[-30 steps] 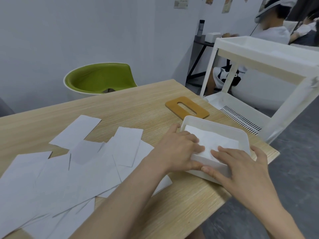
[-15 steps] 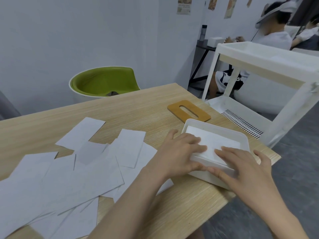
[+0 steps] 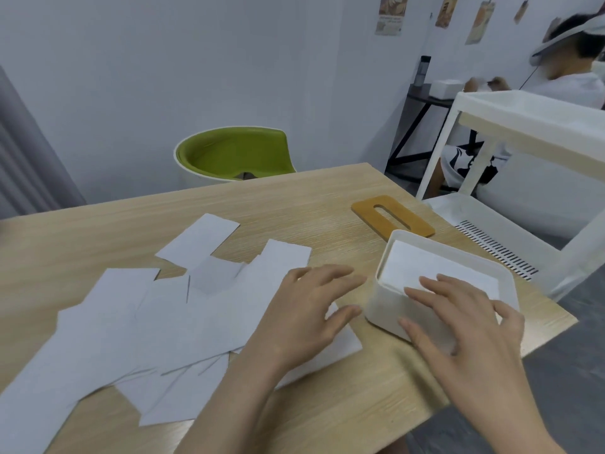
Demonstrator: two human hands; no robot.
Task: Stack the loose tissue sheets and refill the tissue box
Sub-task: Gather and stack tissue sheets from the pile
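A white tissue box (image 3: 393, 301) stands open-topped near the table's right front corner, with a flat stack of white tissues (image 3: 422, 263) inside. My right hand (image 3: 465, 317) lies over the box's near side, fingers straight, fingertips on the tissues. My left hand (image 3: 307, 309) hovers with spread fingers just left of the box, above the loose sheets. Several loose white tissue sheets (image 3: 147, 322) lie overlapping across the left half of the table. The box's wooden lid (image 3: 393, 217), with an oval slot, lies flat behind the box.
The wooden table (image 3: 311, 204) ends close to the right of the box. A white shelf cart (image 3: 530, 178) stands just beyond that edge. A green chair (image 3: 235, 152) sits behind the table. A person sits at a dark side table at the back right.
My left hand has lifted off the box and moved left, over the loose sheets. My right hand stays on the box. The view has shifted, showing more of the room.
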